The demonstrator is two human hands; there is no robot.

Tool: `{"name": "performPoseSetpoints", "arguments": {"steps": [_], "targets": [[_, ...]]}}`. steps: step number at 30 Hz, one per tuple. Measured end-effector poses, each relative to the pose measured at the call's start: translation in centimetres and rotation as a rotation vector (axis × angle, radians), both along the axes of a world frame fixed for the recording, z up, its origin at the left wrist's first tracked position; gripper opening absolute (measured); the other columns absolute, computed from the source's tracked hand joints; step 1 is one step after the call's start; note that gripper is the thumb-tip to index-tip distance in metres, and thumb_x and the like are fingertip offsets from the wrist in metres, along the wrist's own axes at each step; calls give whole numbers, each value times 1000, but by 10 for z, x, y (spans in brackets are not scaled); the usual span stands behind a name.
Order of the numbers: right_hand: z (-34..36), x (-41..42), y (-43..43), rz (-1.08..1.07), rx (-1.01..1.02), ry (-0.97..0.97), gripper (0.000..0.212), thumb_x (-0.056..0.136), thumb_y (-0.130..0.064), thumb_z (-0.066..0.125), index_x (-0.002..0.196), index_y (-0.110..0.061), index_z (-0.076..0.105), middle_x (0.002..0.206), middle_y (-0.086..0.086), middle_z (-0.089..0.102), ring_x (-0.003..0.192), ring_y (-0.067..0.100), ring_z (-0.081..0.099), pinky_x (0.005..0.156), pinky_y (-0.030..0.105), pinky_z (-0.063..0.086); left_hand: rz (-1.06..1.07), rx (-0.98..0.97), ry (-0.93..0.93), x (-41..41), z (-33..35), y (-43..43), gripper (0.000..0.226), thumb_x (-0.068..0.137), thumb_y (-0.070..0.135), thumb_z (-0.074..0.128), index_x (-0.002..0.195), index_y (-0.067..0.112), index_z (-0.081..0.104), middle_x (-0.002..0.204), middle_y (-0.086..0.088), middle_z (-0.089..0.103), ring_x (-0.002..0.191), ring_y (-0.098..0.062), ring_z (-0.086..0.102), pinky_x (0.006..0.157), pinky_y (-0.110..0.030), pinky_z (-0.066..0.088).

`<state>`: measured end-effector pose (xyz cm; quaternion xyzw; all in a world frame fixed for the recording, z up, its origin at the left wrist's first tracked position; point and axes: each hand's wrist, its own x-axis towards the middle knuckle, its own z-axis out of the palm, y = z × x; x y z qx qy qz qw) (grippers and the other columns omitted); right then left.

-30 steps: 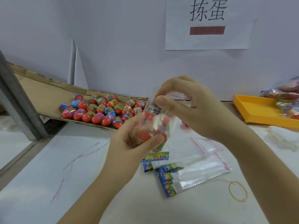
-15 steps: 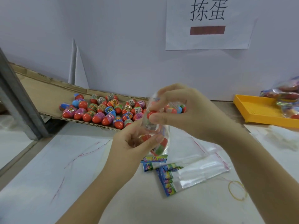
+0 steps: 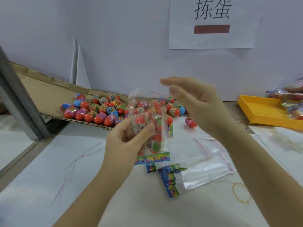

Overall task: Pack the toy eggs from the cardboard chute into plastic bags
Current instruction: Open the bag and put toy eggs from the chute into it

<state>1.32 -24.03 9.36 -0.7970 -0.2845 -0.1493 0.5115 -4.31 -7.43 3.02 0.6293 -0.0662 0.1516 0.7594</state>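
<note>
Holding a clear plastic bag [image 3: 148, 112] upright above the white desk [image 3: 49, 185], the left hand [image 3: 127, 140] has its grip closed round the bag's lower half, thumb on the front, fingers curled behind. The bag is part filled with red-topped plastic toy eggs [image 3: 140, 119] in mixed wrappers. It has a printed colour strip at its bottom edge, and its mouth is up.

The right hand [image 3: 198, 104] hovers just right of the bag mouth, grip wide, fingers stretched out and blurred, holding nothing. Cannot tell if its thumb touches the plastic.

A brown cardboard chute [image 3: 49, 94] slopes down from the left along the wall. A heap of loose eggs [image 3: 98, 110] lies at its low end, behind the held bag. One pink-and-red egg [image 3: 190, 122] lies alone on the desk just right of the heap.

A flat pile of empty clear bags [image 3: 201, 171] with coloured header strips lies on the desk under the hands. A yellow rubber band [image 3: 241, 192] lies right of the pile, partly hidden by the right forearm.

A yellow plastic tray [image 3: 262, 112] sits at far right with filled bags [image 3: 291, 95] in it. A white paper sign [image 3: 213, 38] with black characters and a red bar is on the wall. A grey metal post [image 3: 18, 102] leans at far left.
</note>
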Motion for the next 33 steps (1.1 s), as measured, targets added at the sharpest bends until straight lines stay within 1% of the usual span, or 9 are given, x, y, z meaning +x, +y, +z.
{"name": "performPoseSetpoints", "arguments": {"steps": [2,6,10,12,18,23,26,29,33], "targets": [[-16,16,-7,-143,22,8,30,96,-23,54,119,-42,57,120,-11,57,91,-9,58,78,12,43,32,1,14,2,2,4,21,63,35,73,84,35,77,79,4,76,69,-5,71,51,-16,52],[-65,32,-5,-189,-512,125,50,98,-25,50,144,-36,37,142,0,41,126,13,43,102,23,31,59,-30,70,5,5,10,27,57,41,74,84,39,77,81,1,76,66,-8,71,46,-17,50],[-92,30,7,-230,-1019,45,53,95,-49,25,147,-38,26,158,-2,17,138,26,27,109,51,27,80,-14,95,6,4,10,27,57,44,76,81,32,77,81,-9,71,51,-5,56,43,-17,45],[-93,28,12,-335,-1084,-59,50,91,-49,26,136,-30,36,152,1,28,132,29,33,103,51,29,87,2,97,6,3,10,27,58,46,76,79,30,76,80,-12,68,52,-7,51,44,-17,44],[-88,28,9,-315,-787,-36,26,88,-22,58,112,-20,48,118,1,50,99,19,51,83,30,38,81,39,62,6,2,8,17,65,39,73,81,37,76,72,4,73,52,-1,60,44,-13,45],[-27,18,3,-169,179,23,25,86,-13,66,107,-27,65,93,-1,66,71,8,57,67,22,48,61,68,30,4,1,8,22,65,35,74,86,42,75,80,6,76,66,-4,70,52,-13,50],[6,-2,2,88,457,-76,33,80,-18,71,108,-27,56,84,-12,70,72,4,66,68,20,53,21,70,22,2,1,4,18,68,27,74,83,38,76,71,6,74,59,-4,68,49,-13,49],[18,-19,5,136,425,-196,31,74,-22,77,98,-21,58,82,-12,71,78,13,68,76,30,55,-20,94,7,1,1,1,20,73,19,72,92,24,74,70,2,74,59,-6,68,49,-14,50],[16,-22,7,-40,-17,-300,20,80,-43,68,97,-34,62,84,-19,68,82,7,63,85,26,47,-22,106,23,1,-1,1,28,67,28,76,95,25,76,76,-15,72,66,-21,64,60,-33,52]]}}
